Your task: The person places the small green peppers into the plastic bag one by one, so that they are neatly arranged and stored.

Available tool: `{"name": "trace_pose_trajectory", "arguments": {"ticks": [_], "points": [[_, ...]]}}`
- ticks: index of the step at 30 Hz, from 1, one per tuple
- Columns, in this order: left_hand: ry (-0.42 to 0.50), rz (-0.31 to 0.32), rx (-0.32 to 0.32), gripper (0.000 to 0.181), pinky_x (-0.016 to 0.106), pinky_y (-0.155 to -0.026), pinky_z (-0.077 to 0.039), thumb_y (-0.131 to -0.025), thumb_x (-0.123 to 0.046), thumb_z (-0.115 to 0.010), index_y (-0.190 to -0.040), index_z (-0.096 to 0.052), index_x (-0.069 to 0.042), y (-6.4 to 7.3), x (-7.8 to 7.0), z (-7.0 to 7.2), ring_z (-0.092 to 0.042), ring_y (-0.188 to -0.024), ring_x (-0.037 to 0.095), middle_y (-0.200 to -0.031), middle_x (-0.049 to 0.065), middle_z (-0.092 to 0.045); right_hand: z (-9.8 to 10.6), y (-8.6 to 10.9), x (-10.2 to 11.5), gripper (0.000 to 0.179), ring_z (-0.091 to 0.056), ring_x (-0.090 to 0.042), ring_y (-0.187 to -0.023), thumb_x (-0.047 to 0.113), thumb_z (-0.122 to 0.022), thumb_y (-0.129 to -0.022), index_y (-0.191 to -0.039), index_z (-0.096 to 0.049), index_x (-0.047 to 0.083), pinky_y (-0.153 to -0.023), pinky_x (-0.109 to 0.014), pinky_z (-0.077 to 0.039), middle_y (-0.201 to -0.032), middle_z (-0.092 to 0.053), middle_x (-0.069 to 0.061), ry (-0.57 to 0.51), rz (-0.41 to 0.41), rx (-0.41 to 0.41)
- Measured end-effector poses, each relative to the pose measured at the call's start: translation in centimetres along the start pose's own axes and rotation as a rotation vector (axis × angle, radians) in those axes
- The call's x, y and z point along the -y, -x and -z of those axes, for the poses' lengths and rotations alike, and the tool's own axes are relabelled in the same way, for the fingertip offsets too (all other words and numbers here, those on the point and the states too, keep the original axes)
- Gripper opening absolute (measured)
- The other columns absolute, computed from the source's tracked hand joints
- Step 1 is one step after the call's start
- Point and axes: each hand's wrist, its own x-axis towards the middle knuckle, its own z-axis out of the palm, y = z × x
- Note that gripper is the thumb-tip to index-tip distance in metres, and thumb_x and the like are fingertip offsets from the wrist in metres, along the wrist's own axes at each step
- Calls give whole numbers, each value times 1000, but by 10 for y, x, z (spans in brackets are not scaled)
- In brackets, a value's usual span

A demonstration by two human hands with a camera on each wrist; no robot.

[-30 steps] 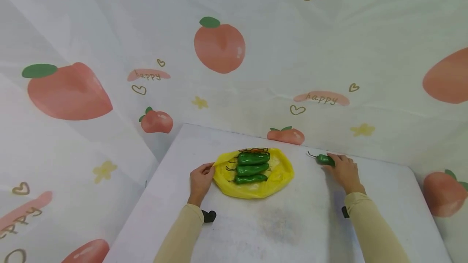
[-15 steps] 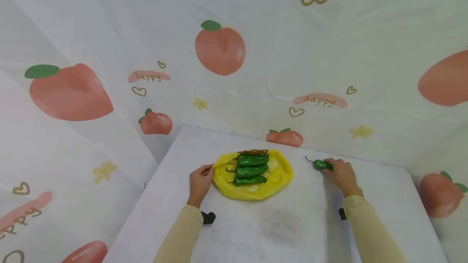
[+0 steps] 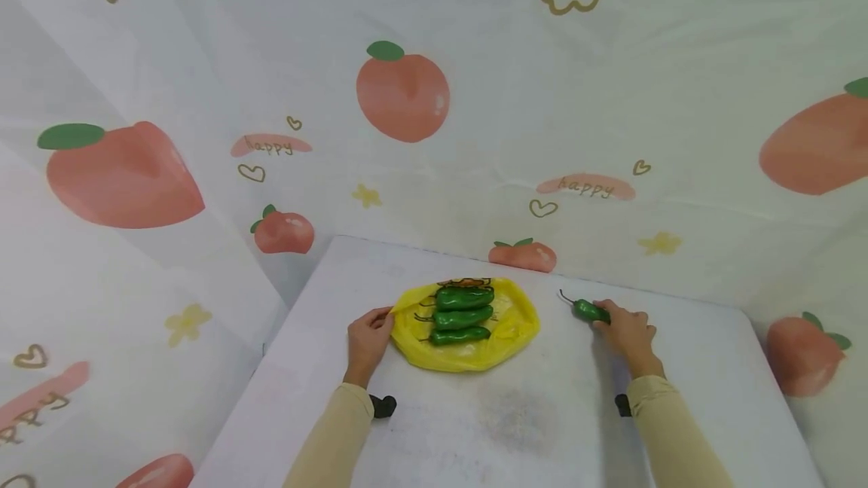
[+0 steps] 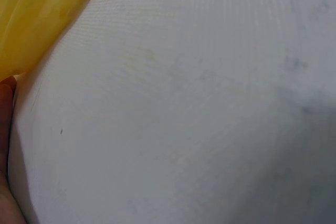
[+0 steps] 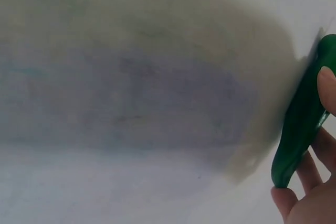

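A yellow plastic bag lies spread on the table, its rim roughly oval. Three green peppers rest in a stack of rows on it, stems pointing left. My left hand pinches the bag's left edge; in the left wrist view a bit of that hand shows beside the yellow plastic. To the right of the bag, my right hand grips another green pepper, whose stem points to the upper left. Seen from the right wrist, fingers and thumb hold this pepper along its length.
The white table ends at the back against a hanging cloth printed with peaches and hearts. Dark straps show at both wrists. A grey smudge marks the tabletop in front of the bag.
My right hand has shifted slightly left and down in the head view along with the pepper it holds. My left hand keeps its hold on the bag. The view has shifted a little.
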Motion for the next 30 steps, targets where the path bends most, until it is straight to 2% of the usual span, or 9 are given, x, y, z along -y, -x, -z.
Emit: {"name": "trace_pose_trajectory", "arguments": {"ticks": [15,23,30], "points": [[28,-37,-3,23,24,-79,-63,-94,-28,-70,-110,-79,-14,-3,4,2,-75,-94,19,-105,7,-79,-16,20,13,49,-42,-59,-115,26,-67,-97,-142,-53,11,-87,-69,-37,-133,-56,-35,0,46,-81],[37,-33,-1,24,21,-76,-62,-94,-28,-69,-109,-79,-14,0,2,1,-74,-90,18,-102,6,-79,-19,26,16,51,-43,-57,-119,24,-68,-97,-143,-54,10,-90,-67,-38,-136,-53,-34,-91,93,-151],[42,-39,-3,24,21,-76,-62,-93,-28,-69,-109,-80,-13,-1,3,1,-74,-89,18,-102,7,-79,-18,29,25,49,-46,-55,-114,21,-70,-94,-140,-57,10,-87,-66,-40,-133,-56,-33,-128,133,-231]]}}
